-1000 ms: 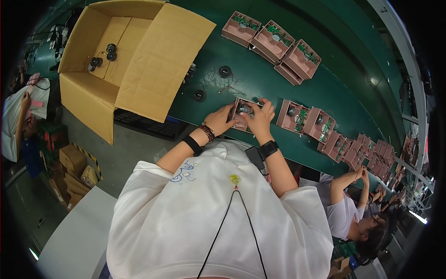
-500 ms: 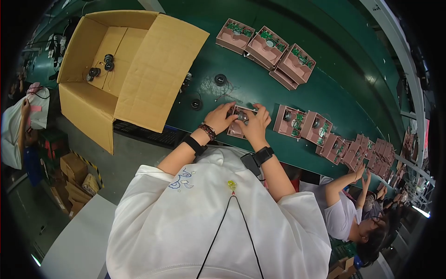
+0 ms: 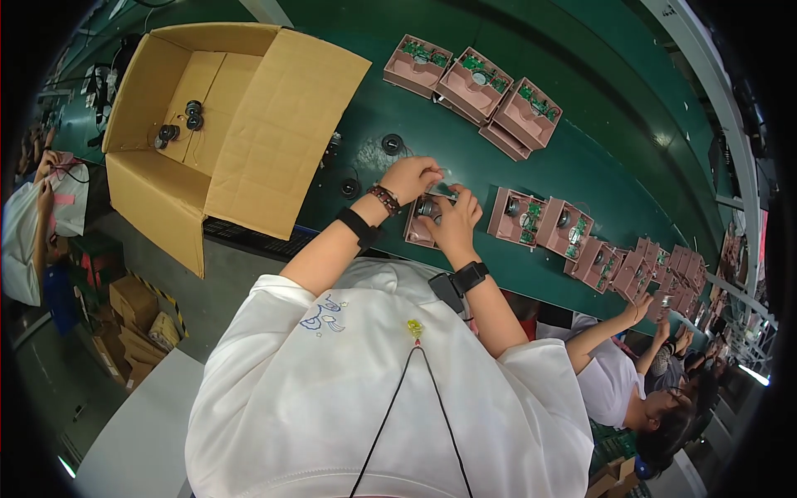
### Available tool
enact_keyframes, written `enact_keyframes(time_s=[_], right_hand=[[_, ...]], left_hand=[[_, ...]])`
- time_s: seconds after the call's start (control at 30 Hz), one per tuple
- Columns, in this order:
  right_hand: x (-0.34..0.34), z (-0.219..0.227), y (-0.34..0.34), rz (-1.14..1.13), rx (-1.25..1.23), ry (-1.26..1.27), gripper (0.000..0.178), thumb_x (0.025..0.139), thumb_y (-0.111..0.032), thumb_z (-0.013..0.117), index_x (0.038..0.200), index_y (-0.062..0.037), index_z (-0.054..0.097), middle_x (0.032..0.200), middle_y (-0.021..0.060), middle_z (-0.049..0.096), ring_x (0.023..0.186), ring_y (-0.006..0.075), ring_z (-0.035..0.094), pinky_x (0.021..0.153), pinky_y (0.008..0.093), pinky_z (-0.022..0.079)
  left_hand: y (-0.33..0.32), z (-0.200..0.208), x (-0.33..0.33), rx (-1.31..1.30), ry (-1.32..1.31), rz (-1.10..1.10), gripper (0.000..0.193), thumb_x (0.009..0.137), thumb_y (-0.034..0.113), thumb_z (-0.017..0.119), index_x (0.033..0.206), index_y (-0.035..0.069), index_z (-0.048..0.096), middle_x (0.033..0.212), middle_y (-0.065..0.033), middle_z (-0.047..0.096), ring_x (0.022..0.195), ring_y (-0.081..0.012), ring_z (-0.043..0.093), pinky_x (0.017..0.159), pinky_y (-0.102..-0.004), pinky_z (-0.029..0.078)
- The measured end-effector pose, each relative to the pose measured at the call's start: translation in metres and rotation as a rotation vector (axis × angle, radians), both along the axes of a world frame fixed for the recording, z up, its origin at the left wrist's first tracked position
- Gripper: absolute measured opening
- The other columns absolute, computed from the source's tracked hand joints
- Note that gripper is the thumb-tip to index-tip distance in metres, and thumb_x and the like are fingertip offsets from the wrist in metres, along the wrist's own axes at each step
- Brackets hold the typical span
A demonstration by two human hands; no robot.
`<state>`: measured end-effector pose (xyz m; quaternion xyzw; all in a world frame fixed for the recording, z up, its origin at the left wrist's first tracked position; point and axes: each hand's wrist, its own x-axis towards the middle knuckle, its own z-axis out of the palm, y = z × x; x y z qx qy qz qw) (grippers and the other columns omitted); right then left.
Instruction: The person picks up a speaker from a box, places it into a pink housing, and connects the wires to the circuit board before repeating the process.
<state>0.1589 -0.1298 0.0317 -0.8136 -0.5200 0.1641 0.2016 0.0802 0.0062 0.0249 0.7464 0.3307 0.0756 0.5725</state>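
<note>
A pink plastic housing (image 3: 419, 234) lies on the green workbench in front of me, with a round black speaker (image 3: 427, 207) inside it. My right hand (image 3: 456, 222) is closed around the housing's right side, its thumb against the speaker and its fingers over the far right corner. Beyond the housing's far edge, my left hand (image 3: 408, 179) is raised with thumb and fingertips pinched together; what they hold, if anything, is too small to make out. The right hand hides part of the housing's inside.
Loose speakers (image 3: 392, 144) lie on the bench to the left, near a large open cardboard box (image 3: 286, 124) holding a few more. Pink housings with green circuit boards (image 3: 475, 87) stand at the back, and others (image 3: 516, 217) form a row rightward. A co-worker's hand (image 3: 639, 309) is at that row.
My left hand has left the speaker and moved away from me, past the housing's far edge, its fingers now pinched. My right hand stays at the housing.
</note>
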Motion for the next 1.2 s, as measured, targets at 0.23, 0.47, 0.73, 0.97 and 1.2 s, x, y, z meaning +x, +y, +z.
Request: enact_keyframes(time_s=[0.23, 0.47, 0.73, 0.97, 1.2], right_hand=[[0.003, -0.003, 0.000, 0.033, -0.026, -0.038, 0.041, 0.057, -0.025, 0.076, 0.093, -0.0110, 0.064, 0.112, 0.0109, 0.040, 0.106, 0.0292, 0.035, 0.089, 0.0410, 0.024], [0.006, 0.003, 0.001, 0.055, -0.005, -0.043, 0.040, 0.056, -0.025, 0.076, 0.091, -0.0109, 0.065, 0.110, 0.0102, 0.042, 0.106, 0.0283, 0.036, 0.089, 0.0415, 0.024], [0.005, 0.004, 0.003, 0.079, -0.020, -0.077, 0.039, 0.053, -0.025, 0.077, 0.088, -0.0093, 0.065, 0.109, 0.0099, 0.042, 0.107, 0.0271, 0.036, 0.089, 0.0428, 0.024], [0.005, 0.003, 0.005, 0.057, -0.032, -0.034, 0.039, 0.051, -0.023, 0.077, 0.085, -0.0078, 0.065, 0.108, 0.0092, 0.044, 0.107, 0.0262, 0.037, 0.088, 0.0423, 0.025], [0.003, 0.005, 0.009, 0.016, -0.099, 0.012, 0.040, 0.050, -0.021, 0.077, 0.086, -0.0076, 0.065, 0.107, 0.0081, 0.045, 0.106, 0.0248, 0.038, 0.088, 0.0416, 0.025]], left_hand=[[0.013, -0.004, 0.005, -0.203, -0.274, -0.038, 0.035, 0.081, 0.013, 0.061, 0.111, 0.001, 0.048, 0.087, -0.0098, 0.060, 0.077, -0.0163, 0.058, 0.070, -0.0267, 0.047], [-0.006, -0.027, -0.038, 0.106, 0.124, 0.213, 0.067, 0.074, 0.026, 0.070, 0.124, 0.000, 0.034, 0.099, -0.0148, 0.055, 0.081, -0.0210, 0.057, 0.073, -0.0302, 0.047], [-0.041, -0.036, -0.051, 0.027, 0.220, 0.111, 0.065, 0.073, 0.027, 0.069, 0.124, 0.003, 0.037, 0.104, -0.0158, 0.054, 0.085, -0.0250, 0.059, 0.075, -0.0328, 0.047], [-0.022, -0.040, -0.042, -0.137, 0.149, -0.030, 0.044, 0.074, 0.025, 0.066, 0.112, 0.008, 0.052, 0.105, -0.0137, 0.054, 0.086, -0.0261, 0.058, 0.075, -0.0335, 0.047], [-0.029, -0.025, -0.031, 0.058, 0.359, -0.043, 0.036, 0.075, 0.023, 0.064, 0.108, 0.012, 0.055, 0.105, -0.0126, 0.055, 0.090, -0.0291, 0.058, 0.080, -0.0354, 0.046]])
